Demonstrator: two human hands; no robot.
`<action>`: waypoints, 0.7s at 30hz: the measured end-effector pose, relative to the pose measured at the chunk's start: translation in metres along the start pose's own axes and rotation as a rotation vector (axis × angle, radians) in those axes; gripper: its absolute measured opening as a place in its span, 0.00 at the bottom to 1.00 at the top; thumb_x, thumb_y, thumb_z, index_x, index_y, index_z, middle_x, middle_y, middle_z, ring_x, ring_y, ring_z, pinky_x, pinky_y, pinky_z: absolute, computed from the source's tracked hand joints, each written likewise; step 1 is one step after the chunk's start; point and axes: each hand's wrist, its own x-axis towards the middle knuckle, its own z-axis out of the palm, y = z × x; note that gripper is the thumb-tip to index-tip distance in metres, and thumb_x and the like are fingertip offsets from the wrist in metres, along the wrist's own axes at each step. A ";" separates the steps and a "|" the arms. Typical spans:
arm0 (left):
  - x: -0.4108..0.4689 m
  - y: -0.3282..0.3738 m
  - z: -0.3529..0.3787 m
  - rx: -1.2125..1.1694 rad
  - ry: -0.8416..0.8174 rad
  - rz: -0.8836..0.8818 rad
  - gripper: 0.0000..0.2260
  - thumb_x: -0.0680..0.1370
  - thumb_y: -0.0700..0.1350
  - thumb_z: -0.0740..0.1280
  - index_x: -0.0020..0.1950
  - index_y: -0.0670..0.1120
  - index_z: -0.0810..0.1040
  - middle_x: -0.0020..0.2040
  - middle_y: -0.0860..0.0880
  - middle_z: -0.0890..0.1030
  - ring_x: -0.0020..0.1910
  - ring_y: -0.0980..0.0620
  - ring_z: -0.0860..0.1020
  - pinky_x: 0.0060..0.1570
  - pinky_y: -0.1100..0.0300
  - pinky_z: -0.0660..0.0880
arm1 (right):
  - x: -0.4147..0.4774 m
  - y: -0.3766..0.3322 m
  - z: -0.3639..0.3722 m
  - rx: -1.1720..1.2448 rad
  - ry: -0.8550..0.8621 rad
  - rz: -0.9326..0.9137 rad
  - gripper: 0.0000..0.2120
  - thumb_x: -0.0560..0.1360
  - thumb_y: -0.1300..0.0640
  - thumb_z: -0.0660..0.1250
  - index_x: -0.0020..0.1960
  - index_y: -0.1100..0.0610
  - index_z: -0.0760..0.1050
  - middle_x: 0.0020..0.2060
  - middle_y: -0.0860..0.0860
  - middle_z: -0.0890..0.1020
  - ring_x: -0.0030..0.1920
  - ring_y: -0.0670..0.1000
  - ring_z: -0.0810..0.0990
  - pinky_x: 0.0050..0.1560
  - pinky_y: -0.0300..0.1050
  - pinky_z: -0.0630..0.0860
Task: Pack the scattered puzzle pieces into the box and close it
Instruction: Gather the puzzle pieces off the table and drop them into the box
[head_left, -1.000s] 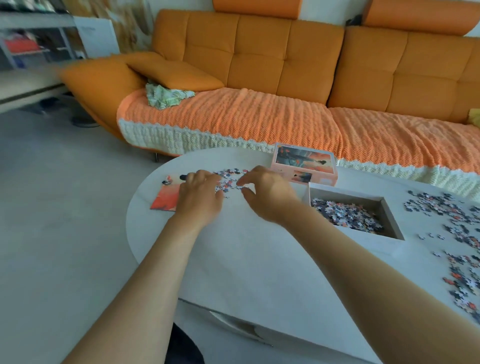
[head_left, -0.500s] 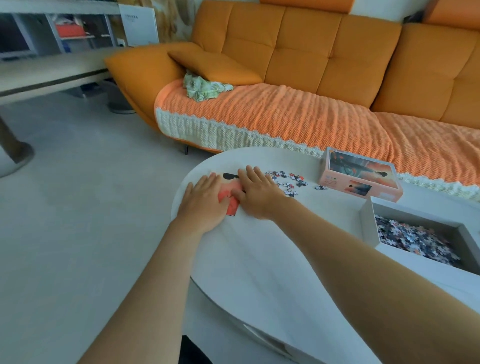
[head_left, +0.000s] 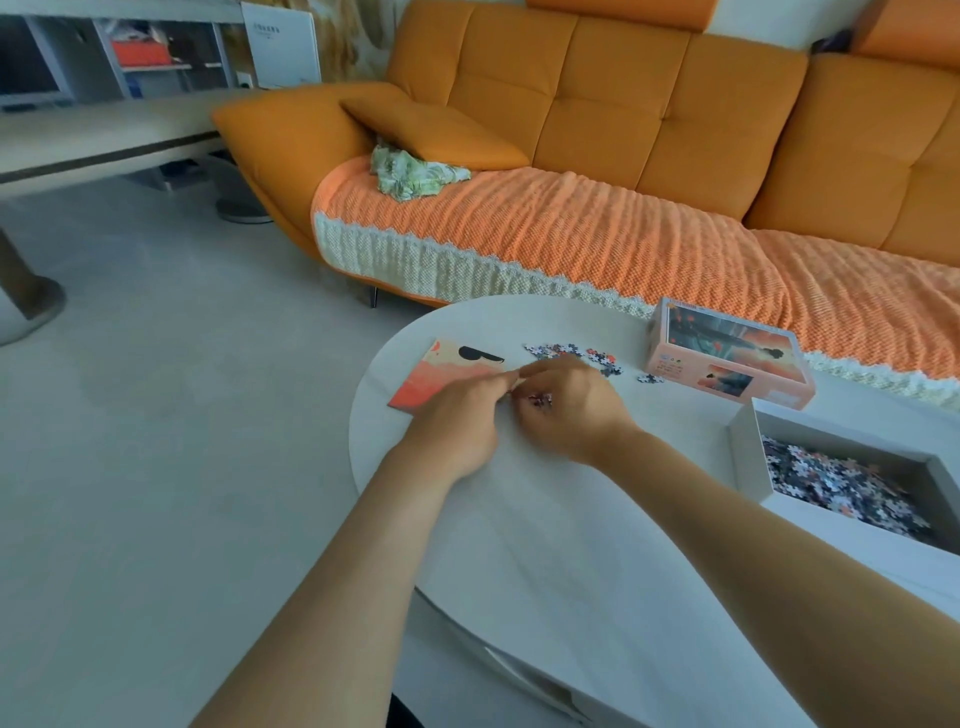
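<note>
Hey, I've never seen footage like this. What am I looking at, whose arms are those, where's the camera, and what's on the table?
There is no machine: a person wears one wide-angle camera on the head, looking down at their own arms. The left hand and right hand meet over a white table. The right hand's fingers curl round a few puzzle pieces; whether the left holds anything is too blurred to tell. Nearby lie an orange card, loose pieces, the picture lid and an open box partly filled. An orange sofa stands behind.
</note>
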 end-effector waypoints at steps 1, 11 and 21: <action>0.001 0.000 0.001 -0.023 0.013 -0.012 0.27 0.77 0.34 0.57 0.73 0.53 0.69 0.65 0.50 0.78 0.64 0.47 0.75 0.62 0.54 0.72 | 0.002 0.001 -0.004 0.041 0.035 0.043 0.09 0.69 0.57 0.64 0.39 0.52 0.84 0.45 0.47 0.84 0.49 0.54 0.79 0.49 0.45 0.76; 0.004 0.005 0.005 0.009 0.114 -0.068 0.18 0.82 0.45 0.57 0.73 0.48 0.67 0.67 0.50 0.75 0.67 0.48 0.70 0.67 0.52 0.66 | 0.046 0.021 -0.007 -0.115 -0.319 0.306 0.25 0.78 0.49 0.54 0.75 0.49 0.62 0.76 0.53 0.61 0.75 0.56 0.58 0.73 0.56 0.58; 0.020 0.031 0.034 0.349 -0.206 -0.133 0.31 0.81 0.57 0.48 0.80 0.46 0.43 0.80 0.50 0.45 0.78 0.51 0.38 0.74 0.48 0.32 | -0.012 0.032 -0.014 0.142 -0.274 0.165 0.19 0.81 0.55 0.55 0.70 0.52 0.71 0.71 0.50 0.72 0.72 0.51 0.67 0.72 0.46 0.61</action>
